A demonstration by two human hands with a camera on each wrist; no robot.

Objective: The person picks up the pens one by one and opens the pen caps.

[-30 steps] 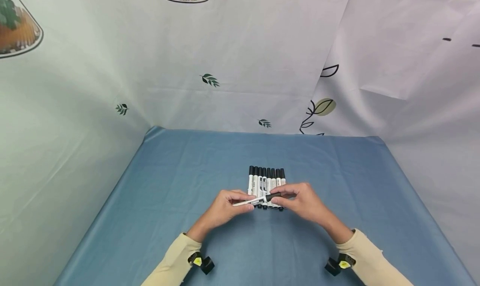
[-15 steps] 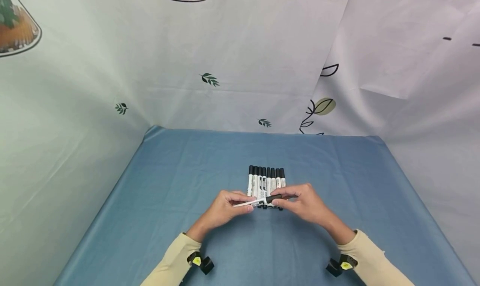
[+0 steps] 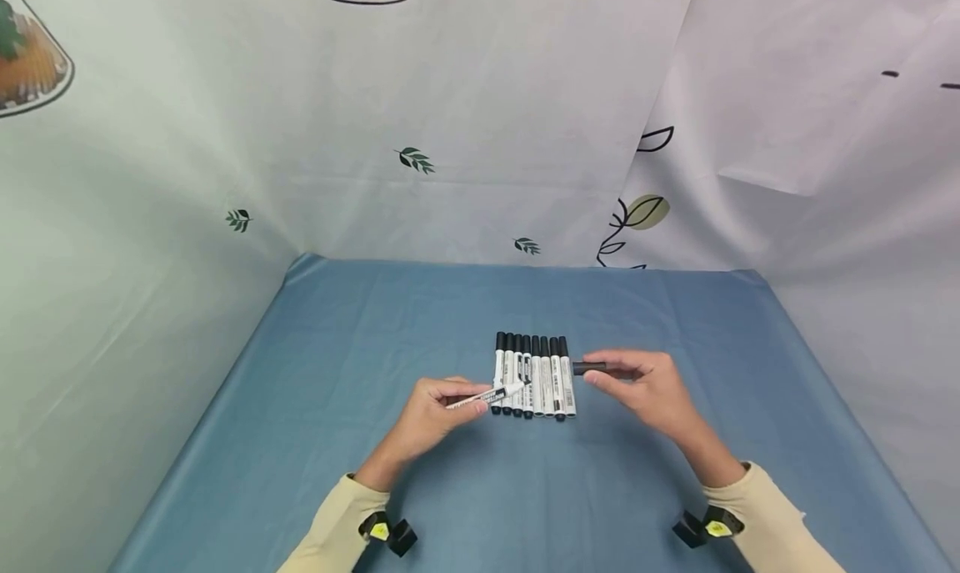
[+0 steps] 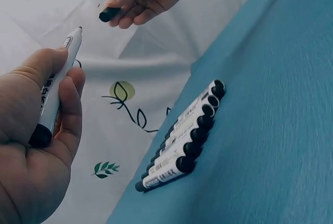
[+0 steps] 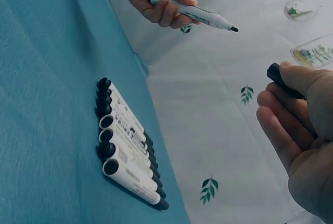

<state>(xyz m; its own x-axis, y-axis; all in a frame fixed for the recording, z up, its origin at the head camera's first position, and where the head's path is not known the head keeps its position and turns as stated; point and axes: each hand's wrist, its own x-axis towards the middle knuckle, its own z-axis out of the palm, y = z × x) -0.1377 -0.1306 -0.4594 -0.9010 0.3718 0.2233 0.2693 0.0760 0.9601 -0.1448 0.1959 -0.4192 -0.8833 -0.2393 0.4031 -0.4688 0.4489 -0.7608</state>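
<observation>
My left hand (image 3: 431,414) grips an uncapped whiteboard marker (image 4: 54,86), white with a black end; its dark tip (image 5: 234,28) is bare and points toward the right hand. Off to the right, my right hand (image 3: 648,385) pinches the black marker cap (image 3: 588,367) between thumb and fingers, apart from the marker. Both hands are raised above the table. Beyond them lies a row of several white markers (image 3: 534,389) side by side, black caps toward the back; the held marker overlaps the row's left part in the head view.
A blue cloth (image 3: 390,323) covers the table. White fabric walls (image 3: 480,123) printed with leaves and food pictures rise at the back and both sides. Each sleeve carries a small black wrist camera (image 3: 401,538).
The cap has come off the marker. My right hand has moved right and back with the cap, while my left hand has shifted slightly left with the marker.
</observation>
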